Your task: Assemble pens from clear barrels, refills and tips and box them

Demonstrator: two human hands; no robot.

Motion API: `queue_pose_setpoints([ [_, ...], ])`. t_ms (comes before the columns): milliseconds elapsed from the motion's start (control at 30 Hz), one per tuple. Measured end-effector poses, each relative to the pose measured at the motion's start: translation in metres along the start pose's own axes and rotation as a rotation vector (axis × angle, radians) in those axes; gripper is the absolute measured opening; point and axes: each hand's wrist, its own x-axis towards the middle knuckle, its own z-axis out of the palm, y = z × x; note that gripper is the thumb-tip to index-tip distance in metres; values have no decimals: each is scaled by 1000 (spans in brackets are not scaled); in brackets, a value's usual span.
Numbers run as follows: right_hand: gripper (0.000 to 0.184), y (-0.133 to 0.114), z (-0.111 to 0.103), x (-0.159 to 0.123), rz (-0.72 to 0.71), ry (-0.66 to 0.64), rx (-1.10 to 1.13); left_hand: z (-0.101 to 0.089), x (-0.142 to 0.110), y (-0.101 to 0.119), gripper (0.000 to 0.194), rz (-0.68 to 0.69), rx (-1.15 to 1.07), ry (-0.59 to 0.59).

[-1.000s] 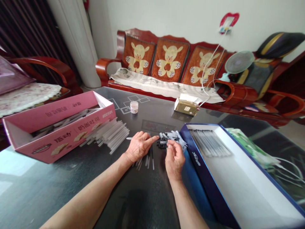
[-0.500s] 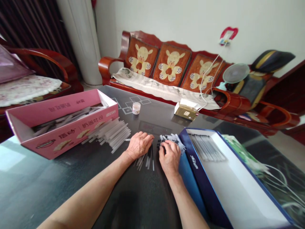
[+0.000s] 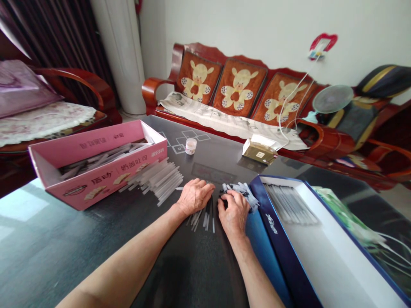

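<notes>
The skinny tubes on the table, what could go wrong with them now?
The pale tubes lie in a loose heap beside the pink box, so a bump might make them roll across the shiny table.

The thin tubes by the left hand lie spread out, so that hand could knock them askew.

The small pieces by the right hand are jumbled beside the blue box, so a nudge might scatter them.
</notes>
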Motion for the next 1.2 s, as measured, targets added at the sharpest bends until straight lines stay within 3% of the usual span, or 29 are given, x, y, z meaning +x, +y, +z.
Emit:
queue_pose_setpoints([
  [267, 5, 0, 0, -4, -123, 17, 77, -1, 0, 1, 26, 1, -15, -23],
  [433, 10, 1, 1, -4, -116, 26, 119, 1, 0, 0, 25, 13, -40, -20],
  [633, 9, -2, -7, 3, -91, 187, 399, 2, 0, 1, 28, 47, -89, -26],
  [867, 12, -11, -6, -2, 142, 97, 819, -2, 2, 5, 27, 101, -198, -34],
  [1000, 10, -13, -2, 0, 229, 83, 906, -4, 2, 8, 25, 126, -251, -52],
  [1200, 18, -7, 7, -1, 485, 3, 1027, -6, 3, 8, 25, 133, -263, -72],
])
